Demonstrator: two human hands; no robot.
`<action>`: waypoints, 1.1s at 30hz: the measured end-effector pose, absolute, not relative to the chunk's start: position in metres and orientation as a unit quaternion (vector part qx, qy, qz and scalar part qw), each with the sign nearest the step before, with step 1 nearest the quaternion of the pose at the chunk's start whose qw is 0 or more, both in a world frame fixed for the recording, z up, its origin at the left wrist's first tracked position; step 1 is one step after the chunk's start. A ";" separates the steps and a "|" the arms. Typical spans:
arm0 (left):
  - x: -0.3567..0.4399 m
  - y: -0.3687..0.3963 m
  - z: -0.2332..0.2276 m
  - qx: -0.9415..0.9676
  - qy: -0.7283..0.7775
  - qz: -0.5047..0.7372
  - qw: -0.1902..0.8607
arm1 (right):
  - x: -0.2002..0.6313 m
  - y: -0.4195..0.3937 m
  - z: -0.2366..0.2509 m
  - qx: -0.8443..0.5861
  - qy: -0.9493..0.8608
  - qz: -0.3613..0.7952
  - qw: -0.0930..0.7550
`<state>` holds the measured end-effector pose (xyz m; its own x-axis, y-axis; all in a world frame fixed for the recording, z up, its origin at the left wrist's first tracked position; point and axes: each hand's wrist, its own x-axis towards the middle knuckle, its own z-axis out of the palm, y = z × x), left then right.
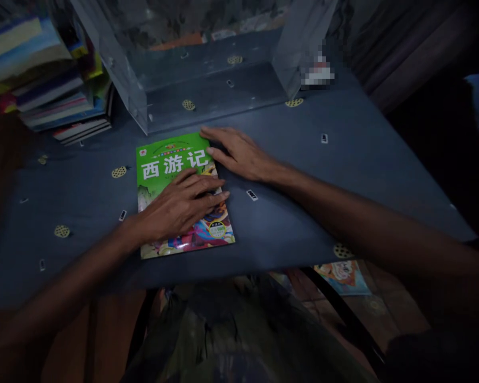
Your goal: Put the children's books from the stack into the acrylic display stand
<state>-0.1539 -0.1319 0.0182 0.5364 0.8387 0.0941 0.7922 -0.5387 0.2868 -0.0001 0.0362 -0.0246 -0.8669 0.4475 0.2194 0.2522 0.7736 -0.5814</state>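
Note:
A green book [155,189] with large white Chinese characters and a colourful picture on its cover lies closed on the table. Across the middle of the cover rests my left hand [183,205], flat, its fingers stretched toward the right edge. My right hand [239,154] is at the book's upper right corner, with fingertips touching the top and right edges. Its fingers are extended and the thumb is apart from them. Part of the cover picture is hidden beneath my left hand.
A dark blue tablecloth [295,143] with pineapple prints covers the table. Behind the book stands a clear plastic stand [135,101]. Stacked books [59,101] are at the back left. A picture-covered item [343,276] lies below the table's front edge.

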 end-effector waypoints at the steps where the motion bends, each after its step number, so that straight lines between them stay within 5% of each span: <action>1: -0.150 -0.136 0.019 0.873 0.462 0.112 0.109 | 0.000 0.036 -0.025 -0.192 -0.925 0.278 0.174; 23: -0.127 -0.178 0.019 0.883 0.440 0.144 0.078 | 0.003 0.012 -0.025 -0.168 -0.947 0.210 0.176; 33: -0.228 -0.148 0.004 0.672 0.706 0.224 -0.024 | 0.043 -0.042 -0.019 -0.118 -0.965 0.170 0.163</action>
